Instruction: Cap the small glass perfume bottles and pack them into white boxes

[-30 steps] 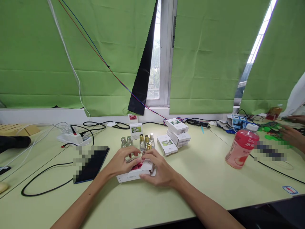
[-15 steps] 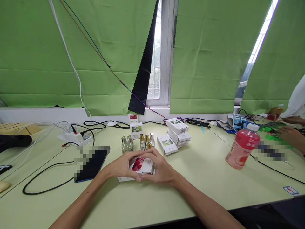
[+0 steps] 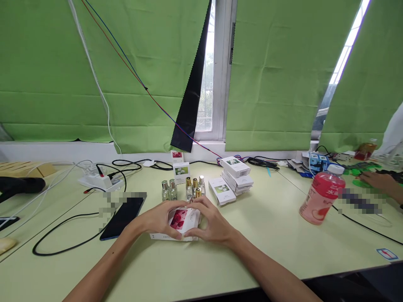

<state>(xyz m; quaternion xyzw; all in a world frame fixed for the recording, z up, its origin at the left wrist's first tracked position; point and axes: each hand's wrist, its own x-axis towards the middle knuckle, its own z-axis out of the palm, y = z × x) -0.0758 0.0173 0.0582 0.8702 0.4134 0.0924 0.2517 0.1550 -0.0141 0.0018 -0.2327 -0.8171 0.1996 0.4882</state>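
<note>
A small white perfume box with a red flower picture [image 3: 179,219] lies on the table in front of me. My left hand [image 3: 158,219] is curved round its left side, fingers at the far edge and thumb at the near one. From the other side, my right hand [image 3: 215,224] grips the right end, its thumb on the near edge. White box side [image 3: 159,236] shows below my left hand; whether that is a second box I cannot tell. Just beyond my fingers stand several small glass bottles with green, gold and silver caps [image 3: 189,188].
White boxes with white-flower pictures are stacked [image 3: 237,178] at the back right, one lying beside the stack [image 3: 222,191]. A pink drink bottle [image 3: 323,195] stands farther right. At left are a dark tablet [image 3: 126,216], cables and a power strip [image 3: 97,179]. Another person's hand [image 3: 379,182] is far right.
Between my hands, the box has shifted slightly left and lies lower, with more of its red picture showing. Both hands stay around it. The other person's hand at far right has moved.
</note>
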